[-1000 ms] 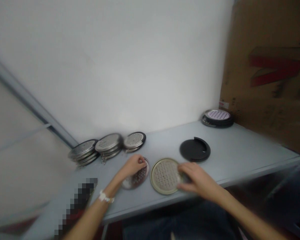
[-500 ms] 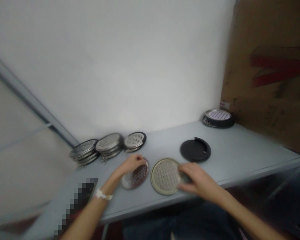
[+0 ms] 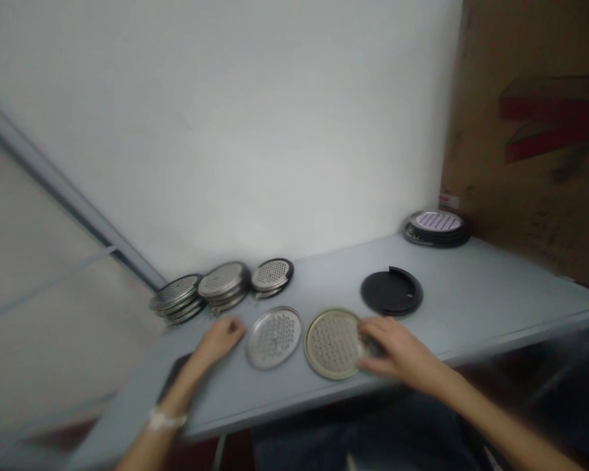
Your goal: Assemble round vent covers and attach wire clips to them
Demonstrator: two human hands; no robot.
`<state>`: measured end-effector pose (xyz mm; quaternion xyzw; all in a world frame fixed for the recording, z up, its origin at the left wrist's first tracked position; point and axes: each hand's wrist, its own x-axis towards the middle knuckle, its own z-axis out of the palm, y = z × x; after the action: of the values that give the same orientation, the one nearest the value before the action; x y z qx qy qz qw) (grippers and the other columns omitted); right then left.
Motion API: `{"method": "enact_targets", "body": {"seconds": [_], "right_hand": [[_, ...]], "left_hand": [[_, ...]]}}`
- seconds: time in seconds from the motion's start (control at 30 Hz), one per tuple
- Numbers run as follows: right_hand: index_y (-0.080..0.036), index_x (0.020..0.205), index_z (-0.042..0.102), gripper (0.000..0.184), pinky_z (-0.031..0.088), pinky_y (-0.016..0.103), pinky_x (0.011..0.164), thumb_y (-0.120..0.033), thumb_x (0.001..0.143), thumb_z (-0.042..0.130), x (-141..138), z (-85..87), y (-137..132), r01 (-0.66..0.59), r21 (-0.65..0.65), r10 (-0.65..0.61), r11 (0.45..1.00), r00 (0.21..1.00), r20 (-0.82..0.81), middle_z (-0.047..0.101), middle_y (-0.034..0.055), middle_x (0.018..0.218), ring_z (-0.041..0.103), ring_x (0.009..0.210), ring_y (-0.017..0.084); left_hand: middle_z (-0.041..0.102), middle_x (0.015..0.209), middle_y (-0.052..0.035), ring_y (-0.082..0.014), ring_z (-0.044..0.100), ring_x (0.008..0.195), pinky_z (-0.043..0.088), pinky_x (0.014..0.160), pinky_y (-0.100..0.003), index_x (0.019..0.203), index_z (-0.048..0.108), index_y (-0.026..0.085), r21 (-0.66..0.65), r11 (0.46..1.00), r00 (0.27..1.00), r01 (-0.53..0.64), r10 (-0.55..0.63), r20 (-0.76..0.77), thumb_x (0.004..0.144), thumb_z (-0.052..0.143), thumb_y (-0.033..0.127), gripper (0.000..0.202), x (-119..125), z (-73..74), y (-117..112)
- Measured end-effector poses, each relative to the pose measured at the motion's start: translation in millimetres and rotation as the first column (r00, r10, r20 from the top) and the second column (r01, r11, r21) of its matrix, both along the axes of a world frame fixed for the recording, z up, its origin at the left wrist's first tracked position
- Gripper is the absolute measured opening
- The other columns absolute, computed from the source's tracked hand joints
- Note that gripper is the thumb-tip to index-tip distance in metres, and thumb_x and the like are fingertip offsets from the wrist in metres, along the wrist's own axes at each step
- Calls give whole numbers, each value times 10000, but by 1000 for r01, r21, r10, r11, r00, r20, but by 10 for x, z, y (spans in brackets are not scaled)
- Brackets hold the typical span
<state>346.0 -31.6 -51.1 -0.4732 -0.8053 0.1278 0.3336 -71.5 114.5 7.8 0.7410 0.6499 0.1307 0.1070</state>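
Two perforated metal discs lie flat near the front of a grey table [image 3: 471, 307]: a silver disc [image 3: 273, 337] and, to its right, a brass-toned disc [image 3: 332, 343]. My right hand [image 3: 397, 353] rests on the right rim of the brass-toned disc, fingers curled over its edge. My left hand [image 3: 220, 337] lies on the table just left of the silver disc, apart from it, fingers loosely curled and blurred by motion.
Three piles of perforated metal discs [image 3: 220, 288] stand at the back left by the white wall. A black round cover [image 3: 391, 292] lies behind my right hand. Another dark-rimmed disc stack [image 3: 438, 227] sits at the back right beside a cardboard box [image 3: 535, 131].
My left hand has come off the silver disc and drawn back to the left, leaving the disc flat on the table. My right hand stays on the brass-toned disc.
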Motion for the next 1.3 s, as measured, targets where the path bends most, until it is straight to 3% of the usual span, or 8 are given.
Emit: {"method": "enact_targets", "body": {"seconds": [0.17,0.47,0.63,0.77,0.93,1.07,1.17,1.3], "right_hand": [[-194,1103,635,388,486,409,945,-449,848,778,4,-25,10,3,29,-2,1000,1000,-13,702,111,1184,656,1070,274],[-186,1116,638,476,485,427,969,-452,775,839,-1,-5,3,6,9,-6,1000,1000,-6,698,119,1199,655,1094,293],[-178,1228,622,637,488,456,990,-446,711,879,-10,-6,7,28,-2,-28,1000,1000,-5,672,142,1272,645,1133,319],[-185,1295,590,710,484,466,1015,-418,696,890,-13,48,-8,27,-56,-27,998,1000,1,632,147,1340,622,1171,329],[-199,1370,536,778,467,474,1051,-399,702,880,-10,51,-9,35,-84,-37,996,999,-27,556,154,1426,592,1218,335],[-201,1427,484,879,435,493,1099,-407,673,887,-11,34,7,40,-119,-45,992,998,-32,465,171,1500,532,1306,359],[-204,1467,444,928,414,496,1127,-405,674,881,-16,40,11,51,-142,-56,989,998,-36,433,169,1529,505,1342,359],[-206,1475,443,953,407,497,1139,-405,660,894,-19,52,7,52,-151,-58,987,998,-36,434,164,1538,497,1352,360]], "left_hand": [[722,862,-90,-300,658,869,470,795,-366,795,648,204,37,999,998,16,-14,-59,788,571,379,191,72,91,-156],[668,1041,-69,-253,597,994,467,919,-354,907,668,225,-178,872,889,457,-454,57,884,622,337,123,438,59,-880],[665,946,-74,-267,618,911,479,861,-362,872,624,238,39,920,918,390,-392,61,948,504,397,214,470,137,-891],[642,838,-42,-241,603,790,483,765,-334,883,604,229,325,938,952,119,-200,230,933,499,476,272,552,374,-782],[485,633,45,-133,431,524,356,482,-239,933,585,196,199,976,688,-89,-85,721,849,582,634,447,888,374,-622],[501,599,41,-94,424,513,325,472,-195,775,597,171,-174,972,472,160,80,878,709,729,656,507,1282,87,-577],[553,604,4,-124,507,552,399,516,-218,683,575,172,-296,913,541,282,104,835,703,701,665,509,1501,-149,-573],[462,527,45,-131,443,451,381,487,-252,700,543,201,-244,946,750,214,1,661,828,490,661,480,1564,-295,-516]]}}
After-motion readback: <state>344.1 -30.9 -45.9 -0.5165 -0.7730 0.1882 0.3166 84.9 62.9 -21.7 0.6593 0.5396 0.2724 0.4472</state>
